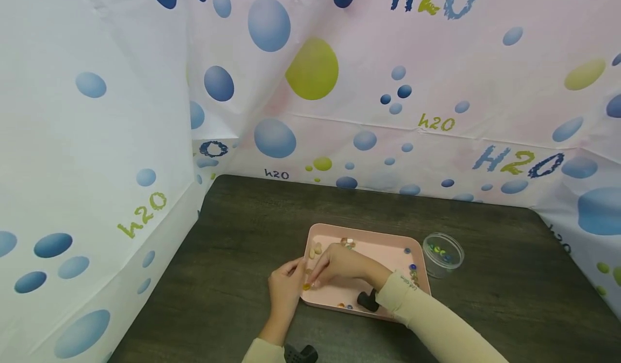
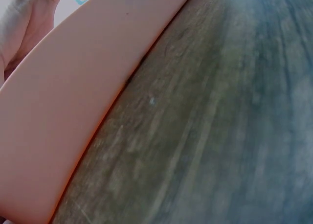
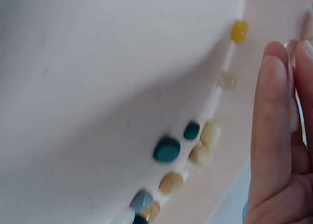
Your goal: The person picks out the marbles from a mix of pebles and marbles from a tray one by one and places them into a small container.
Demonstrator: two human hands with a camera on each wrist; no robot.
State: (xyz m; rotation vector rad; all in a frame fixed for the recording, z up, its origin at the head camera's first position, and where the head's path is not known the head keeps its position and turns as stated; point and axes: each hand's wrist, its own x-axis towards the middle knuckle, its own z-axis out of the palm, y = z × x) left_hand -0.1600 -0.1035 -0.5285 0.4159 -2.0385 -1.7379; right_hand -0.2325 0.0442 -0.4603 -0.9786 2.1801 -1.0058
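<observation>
A pink tray [image 1: 383, 236] lies on the dark table with small glossy stones along its edges. My left hand [image 1: 285, 290] grips the tray's left rim; its fingertips are partly hidden in the head view. Over the tray's left side reaches my right hand [image 1: 342, 263], its fingers pointing down at that edge. In the right wrist view, its fingertips pinch a clear glass stone [image 3: 290, 47]. Close by are a yellow stone [image 3: 239, 32] and a pale translucent stone [image 3: 227, 80]. Further along the wall sit cream stones [image 3: 211, 133] and a teal stone [image 3: 167, 149].
Right of the tray stands a round clear container [image 1: 442, 260] with green and blue stones inside. Blue stones [image 1: 413, 267] lie along the tray's right side. A patterned sheet [image 1: 359, 93] hangs behind the wooden table [image 1: 252, 212].
</observation>
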